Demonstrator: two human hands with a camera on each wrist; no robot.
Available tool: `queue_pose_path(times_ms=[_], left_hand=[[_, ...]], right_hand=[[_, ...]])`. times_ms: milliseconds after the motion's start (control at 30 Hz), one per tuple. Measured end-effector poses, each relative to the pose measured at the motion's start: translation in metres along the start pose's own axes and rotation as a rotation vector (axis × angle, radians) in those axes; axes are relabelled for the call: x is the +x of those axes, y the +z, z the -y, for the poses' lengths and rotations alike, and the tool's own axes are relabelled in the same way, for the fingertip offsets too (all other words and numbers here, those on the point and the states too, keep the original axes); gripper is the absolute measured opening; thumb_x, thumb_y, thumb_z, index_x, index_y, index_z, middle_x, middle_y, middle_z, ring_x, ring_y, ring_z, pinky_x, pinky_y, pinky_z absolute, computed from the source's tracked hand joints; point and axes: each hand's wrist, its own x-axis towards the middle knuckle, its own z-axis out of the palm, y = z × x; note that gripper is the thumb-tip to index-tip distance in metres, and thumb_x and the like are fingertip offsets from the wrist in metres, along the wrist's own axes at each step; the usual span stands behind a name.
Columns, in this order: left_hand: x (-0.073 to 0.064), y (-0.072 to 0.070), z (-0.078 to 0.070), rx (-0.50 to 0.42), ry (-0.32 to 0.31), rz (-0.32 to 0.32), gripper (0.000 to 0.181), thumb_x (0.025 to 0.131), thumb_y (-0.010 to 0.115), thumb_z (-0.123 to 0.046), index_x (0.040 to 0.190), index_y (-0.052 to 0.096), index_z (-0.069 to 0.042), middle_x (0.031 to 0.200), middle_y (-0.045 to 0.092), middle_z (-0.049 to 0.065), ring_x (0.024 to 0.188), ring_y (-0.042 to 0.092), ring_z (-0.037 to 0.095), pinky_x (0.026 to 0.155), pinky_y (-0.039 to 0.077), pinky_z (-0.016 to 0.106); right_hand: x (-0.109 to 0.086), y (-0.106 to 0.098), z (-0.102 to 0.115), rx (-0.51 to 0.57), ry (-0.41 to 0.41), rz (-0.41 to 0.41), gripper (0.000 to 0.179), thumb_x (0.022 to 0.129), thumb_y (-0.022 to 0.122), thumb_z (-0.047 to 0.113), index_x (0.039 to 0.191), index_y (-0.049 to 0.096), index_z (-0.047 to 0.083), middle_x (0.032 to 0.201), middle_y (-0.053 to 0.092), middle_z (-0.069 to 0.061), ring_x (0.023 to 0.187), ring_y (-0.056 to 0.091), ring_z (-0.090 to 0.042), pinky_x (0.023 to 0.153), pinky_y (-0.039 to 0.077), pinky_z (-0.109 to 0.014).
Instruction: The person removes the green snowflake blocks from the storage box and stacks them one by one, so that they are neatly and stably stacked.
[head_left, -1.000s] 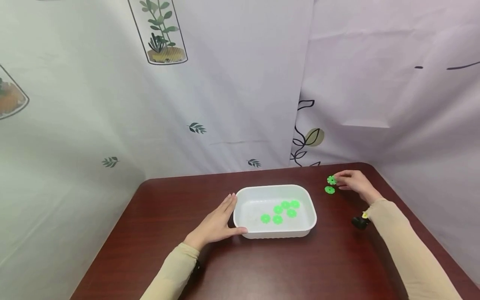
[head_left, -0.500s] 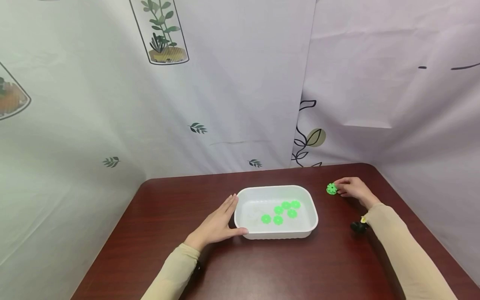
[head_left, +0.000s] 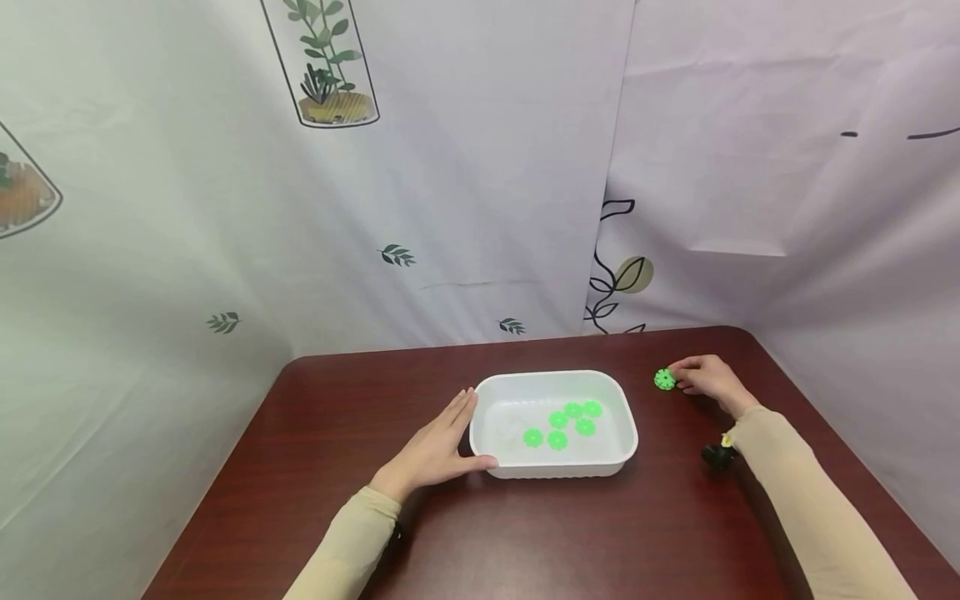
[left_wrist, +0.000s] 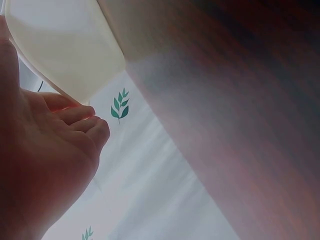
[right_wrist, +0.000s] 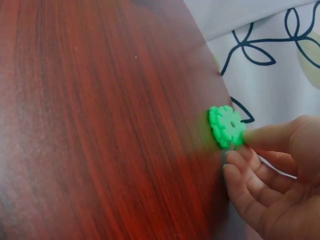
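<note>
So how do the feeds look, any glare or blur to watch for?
Head: soft sheen on the table, green discs in the tray glow almost flat; left wrist: hazy, left hand dim against bright cloth, table blurred; right wrist: notches show clearly on the stacked discs at the right hand, with a green tint on the table beside them.

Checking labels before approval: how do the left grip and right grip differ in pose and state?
The left grip touches the white tray with fingers nearly straight; the right grip pinches layered green discs with curled fingers. The left grip is at the tray's left end; the right grip is apart from the tray, off to its right. Both extend from beige sleeves.
</note>
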Motion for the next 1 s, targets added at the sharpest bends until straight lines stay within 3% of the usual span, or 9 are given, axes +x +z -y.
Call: queue_pose_path(times_ms=[200, 733, 1000], left_hand=[[0.000, 0.002, -0.001, -0.013, -0.001, 0.007, 0.115, 0.083, 0.065, -0.073, 0.159, 0.021, -0.001, 0.167, 0.018, 0.013, 0.153, 0.018, 0.027, 0.117, 0.031, 0.044], [-0.002, 0.002, -0.002, -0.019, -0.004, 0.010, 0.114, 0.083, 0.065, -0.072, 0.159, 0.021, 0.001, 0.165, 0.021, 0.017, 0.153, 0.017, 0.026, 0.117, 0.031, 0.044], [-0.002, -0.002, -0.002, -0.024, -0.021, 0.015, 0.113, 0.083, 0.065, -0.072, 0.160, 0.020, -0.002, 0.166, 0.018, 0.014, 0.154, 0.014, 0.021, 0.118, 0.029, 0.042]], right_hand=[[-0.006, 0.002, 0.000, -0.020, 0.005, -0.007, 0.033, 0.102, 0.055, 0.007, 0.118, 0.060, -0.022, 0.103, 0.069, -0.023, 0.080, 0.064, -0.015, 0.070, 0.057, -0.026], [-0.008, 0.005, -0.001, -0.038, 0.001, -0.004, 0.038, 0.099, 0.061, 0.011, 0.122, 0.060, -0.020, 0.104, 0.070, -0.021, 0.083, 0.065, -0.016, 0.070, 0.056, -0.025], [-0.008, 0.008, 0.007, -0.303, -0.069, 0.029, 0.060, 0.086, 0.078, 0.022, 0.128, 0.057, -0.016, 0.113, 0.064, -0.028, 0.099, 0.060, -0.035, 0.083, 0.051, -0.044]])
